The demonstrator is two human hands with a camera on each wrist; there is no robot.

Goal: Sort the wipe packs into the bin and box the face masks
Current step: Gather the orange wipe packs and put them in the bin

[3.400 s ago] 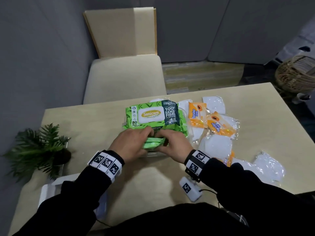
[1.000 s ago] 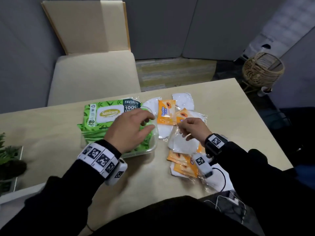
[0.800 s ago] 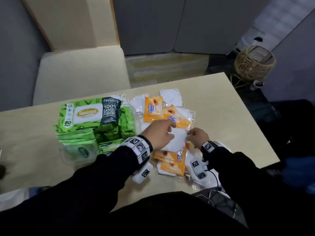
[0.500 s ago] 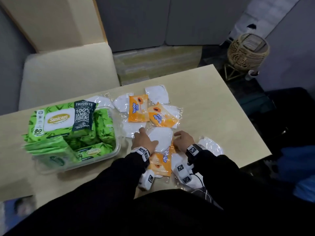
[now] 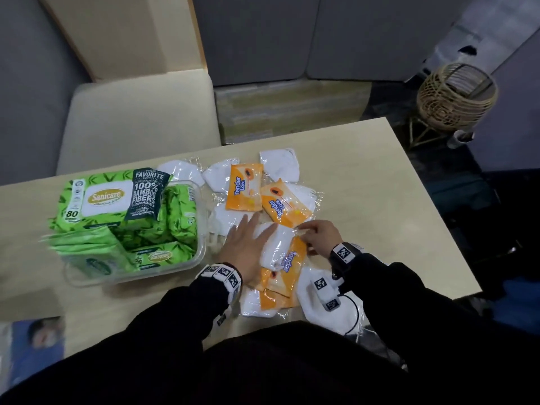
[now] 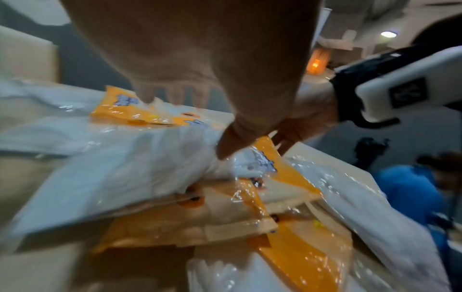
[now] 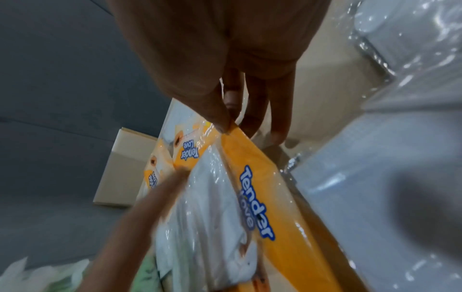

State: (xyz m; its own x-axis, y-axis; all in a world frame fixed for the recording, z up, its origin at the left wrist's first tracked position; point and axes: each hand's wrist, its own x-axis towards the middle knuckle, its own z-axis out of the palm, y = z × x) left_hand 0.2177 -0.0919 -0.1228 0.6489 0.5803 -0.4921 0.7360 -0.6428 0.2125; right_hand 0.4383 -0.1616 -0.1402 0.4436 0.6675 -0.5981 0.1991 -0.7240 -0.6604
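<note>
Wrapped white face mask point(image 5: 277, 244) lay on top of an orange Tender Love wipe pack point(image 5: 292, 255), mid-pile on the table point(image 5: 365, 182), just right of the clear bin point(image 5: 187, 261). My left hand point(image 5: 245, 247) was flat on the mask's left side, fingers straight and spread, pressing, not gripping. My right hand point(image 5: 320, 236) was at the pile's right edge; the right wrist view had thumb and forefinger pinching the top corner of that orange wipe pack point(image 7: 252, 177), other fingers relaxed behind it. The left wrist view was blurred, but showed the mask point(image 6: 120, 171) over stacked orange packs. Two more orange packs point(image 5: 245, 187) lay further back, overlapping, with more wrapped masks point(image 5: 279, 165) around and under them; another orange pair point(image 5: 276, 290) sat near my left wrist, and one more mask point(image 5: 333, 317) lay under my right forearm. The bin held green Sanicare packs, the large one point(image 5: 117, 197) on top, smaller ones point(image 5: 163, 255) against the near wall. Beige chair point(image 5: 137, 118) was behind the table, wicker basket point(image 5: 455, 97) on the floor at far right.
</note>
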